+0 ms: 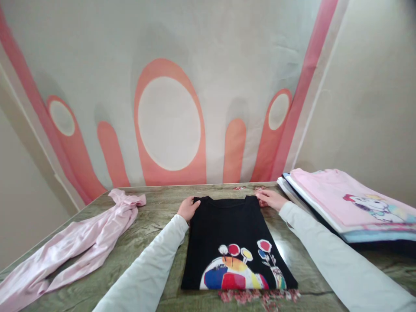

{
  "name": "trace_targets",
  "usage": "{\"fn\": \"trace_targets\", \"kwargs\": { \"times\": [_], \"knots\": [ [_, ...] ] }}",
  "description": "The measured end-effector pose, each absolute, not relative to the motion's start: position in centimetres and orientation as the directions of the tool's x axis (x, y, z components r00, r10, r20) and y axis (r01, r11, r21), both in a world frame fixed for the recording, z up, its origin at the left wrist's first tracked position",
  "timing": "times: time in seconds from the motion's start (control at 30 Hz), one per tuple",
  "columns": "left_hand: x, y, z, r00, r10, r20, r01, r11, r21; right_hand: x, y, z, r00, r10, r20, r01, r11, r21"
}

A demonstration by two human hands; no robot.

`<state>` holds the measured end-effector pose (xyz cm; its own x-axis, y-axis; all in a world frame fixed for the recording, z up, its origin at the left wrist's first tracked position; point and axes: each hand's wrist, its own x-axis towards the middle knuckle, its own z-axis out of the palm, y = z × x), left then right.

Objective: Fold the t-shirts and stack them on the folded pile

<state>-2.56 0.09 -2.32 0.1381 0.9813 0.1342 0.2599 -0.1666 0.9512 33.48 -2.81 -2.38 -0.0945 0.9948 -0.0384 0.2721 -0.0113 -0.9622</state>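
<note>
A black T-shirt (224, 229) lies folded into a neat rectangle on the wood-patterned table, its collar toward the wall. A colourful print of a ball shape and flowers shows on its near half. My left hand (188, 209) is closed on the shirt's far left corner, thumb on top and the other fingers mostly hidden. At the far right corner, beside the collar, my right hand (272, 199) pinches the cloth between thumb and fingers.
On the right stands a stack of folded shirts, a pink T-shirt (344, 197) with a cartoon print on top. A crumpled pale pink garment (94, 238) stretches along the left of the table (156, 225). Behind the table rises a wall (217, 86) with coral shapes.
</note>
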Motion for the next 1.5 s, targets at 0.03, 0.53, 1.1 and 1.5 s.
{"fn": "trace_targets", "kwargs": {
  "times": [0.03,0.53,1.1,1.5],
  "knots": [
    [-2.7,0.5,-3.1,0.126,0.983,0.133,0.26,-0.162,0.952,33.9,-2.6,-3.1,-0.089,0.994,-0.059,0.25,-0.035,-0.968],
    [-3.1,1.5,-4.5,0.157,0.968,0.195,0.085,-0.21,0.974,32.4,-1.3,-6.3,0.121,0.957,0.265,0.507,0.171,-0.845],
    [-4.8,2.5,-3.8,0.085,0.906,0.415,0.764,-0.327,0.556,32.1,-1.1,-7.7,0.15,0.898,0.414,0.761,0.162,-0.628],
    [-4.6,2.6,-3.9,0.063,0.941,0.334,0.797,-0.249,0.551,31.9,-1.3,-7.6,0.099,0.924,0.368,0.822,0.133,-0.554]
  ]
}}
